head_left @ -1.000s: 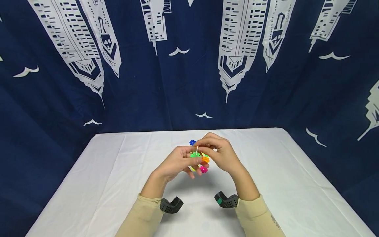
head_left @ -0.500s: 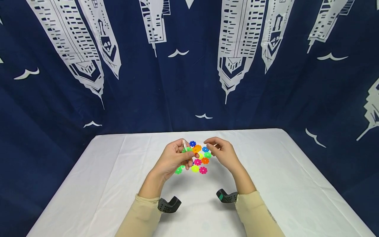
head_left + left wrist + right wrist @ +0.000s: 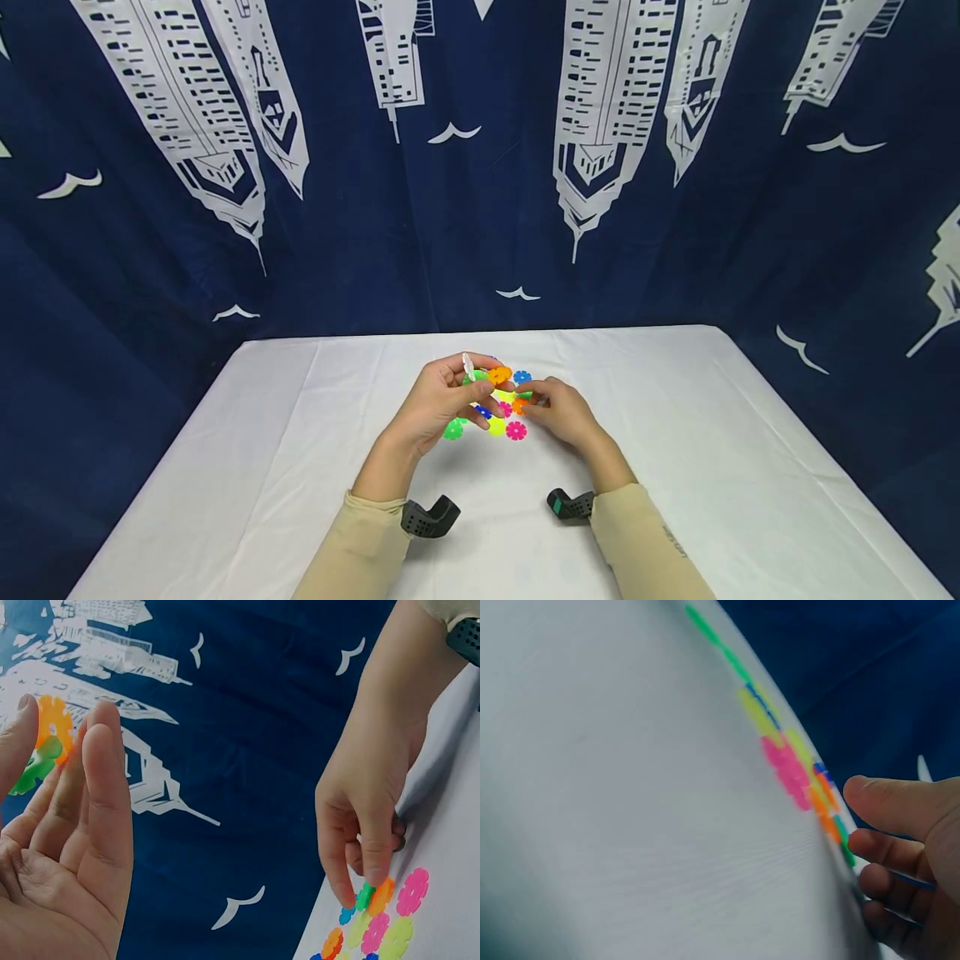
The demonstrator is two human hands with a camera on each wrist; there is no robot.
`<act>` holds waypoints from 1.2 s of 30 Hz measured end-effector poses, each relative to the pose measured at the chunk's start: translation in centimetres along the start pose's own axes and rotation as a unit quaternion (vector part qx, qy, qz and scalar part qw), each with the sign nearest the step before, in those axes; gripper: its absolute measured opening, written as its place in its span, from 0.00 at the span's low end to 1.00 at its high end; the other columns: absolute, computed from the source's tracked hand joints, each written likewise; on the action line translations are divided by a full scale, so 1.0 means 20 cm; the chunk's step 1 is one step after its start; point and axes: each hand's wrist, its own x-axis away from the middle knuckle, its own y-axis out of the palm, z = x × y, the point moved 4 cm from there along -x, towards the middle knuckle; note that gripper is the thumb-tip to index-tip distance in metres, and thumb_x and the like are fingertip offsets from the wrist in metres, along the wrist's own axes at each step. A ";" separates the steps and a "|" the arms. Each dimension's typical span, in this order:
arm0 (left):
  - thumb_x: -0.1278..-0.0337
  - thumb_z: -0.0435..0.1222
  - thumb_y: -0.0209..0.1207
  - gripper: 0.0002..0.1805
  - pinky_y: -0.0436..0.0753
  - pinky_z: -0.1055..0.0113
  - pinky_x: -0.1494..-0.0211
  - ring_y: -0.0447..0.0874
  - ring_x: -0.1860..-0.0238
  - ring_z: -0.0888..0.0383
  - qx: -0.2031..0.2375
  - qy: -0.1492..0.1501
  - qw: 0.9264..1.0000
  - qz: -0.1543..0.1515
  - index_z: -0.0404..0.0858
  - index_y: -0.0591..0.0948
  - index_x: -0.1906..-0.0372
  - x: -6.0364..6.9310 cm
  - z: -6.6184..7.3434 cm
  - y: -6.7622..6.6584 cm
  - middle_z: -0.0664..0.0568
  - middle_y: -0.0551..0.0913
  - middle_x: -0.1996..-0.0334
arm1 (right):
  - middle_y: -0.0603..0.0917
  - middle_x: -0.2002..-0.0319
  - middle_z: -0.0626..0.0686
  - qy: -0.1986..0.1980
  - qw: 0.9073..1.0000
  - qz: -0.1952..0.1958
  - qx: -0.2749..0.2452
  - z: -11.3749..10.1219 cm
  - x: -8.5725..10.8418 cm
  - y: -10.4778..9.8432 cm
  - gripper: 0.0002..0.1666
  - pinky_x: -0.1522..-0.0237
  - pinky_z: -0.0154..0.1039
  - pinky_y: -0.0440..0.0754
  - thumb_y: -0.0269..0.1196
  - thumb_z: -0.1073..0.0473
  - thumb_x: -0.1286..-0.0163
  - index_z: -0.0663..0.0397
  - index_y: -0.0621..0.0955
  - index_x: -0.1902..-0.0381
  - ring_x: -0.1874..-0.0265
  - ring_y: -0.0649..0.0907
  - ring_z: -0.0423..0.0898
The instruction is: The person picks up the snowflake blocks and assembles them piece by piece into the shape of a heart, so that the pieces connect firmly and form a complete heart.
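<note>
My left hand (image 3: 431, 404) pinches a small cluster of joined plastic snowflake discs, raised above the table. A white disc (image 3: 468, 365) stands on edge in it, beside a green disc (image 3: 37, 766) and an orange disc (image 3: 55, 726). Over the right side of the loose discs, my right hand (image 3: 564, 410) reaches down with thumb and fingertips apart around a loose green disc (image 3: 365, 897). In the right wrist view the fingertips (image 3: 864, 841) are close to that disc, and no lifted piece shows between them.
Loose discs lie flat near the middle of the white table (image 3: 315, 467), among them a pink disc (image 3: 516, 431), a yellow disc (image 3: 497, 427) and a light blue disc (image 3: 522, 377). A dark blue printed curtain (image 3: 480, 208) hangs behind the table's far edge.
Both hands were together at the cluster, then parted. My left hand drew left with the cluster, and an orange disc shows on it. My right hand moved away and down to the loose discs.
</note>
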 end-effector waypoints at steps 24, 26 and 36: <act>0.37 0.30 0.63 0.19 0.86 0.69 0.71 0.87 0.71 0.58 -0.035 0.020 0.999 0.034 0.32 0.80 0.41 0.00 0.01 -0.01 0.50 0.87 0.57 | 0.80 0.70 0.49 0.020 1.000 0.015 -0.017 -0.01 0.01 0.01 0.12 0.66 0.36 0.73 0.70 0.61 0.36 0.45 0.80 0.56 0.72 0.74 0.45; 0.38 0.30 0.64 0.19 0.86 0.69 0.70 0.87 0.71 0.58 -0.044 0.019 0.998 0.037 0.33 0.80 0.42 0.00 0.01 -0.01 0.49 0.86 0.56 | 0.82 0.67 0.50 0.016 0.998 0.037 -0.048 -0.02 0.00 -0.02 0.10 0.66 0.35 0.74 0.69 0.61 0.35 0.49 0.82 0.56 0.71 0.75 0.45; 0.39 0.31 0.65 0.19 0.86 0.68 0.70 0.87 0.71 0.53 -0.054 0.021 0.997 0.055 0.34 0.81 0.43 0.00 0.01 -0.01 0.32 0.83 0.52 | 0.85 0.64 0.64 -0.031 0.969 0.092 -0.228 -0.17 0.03 -0.20 0.05 0.70 0.31 0.83 0.60 0.61 0.26 0.56 0.77 0.55 0.78 0.80 0.45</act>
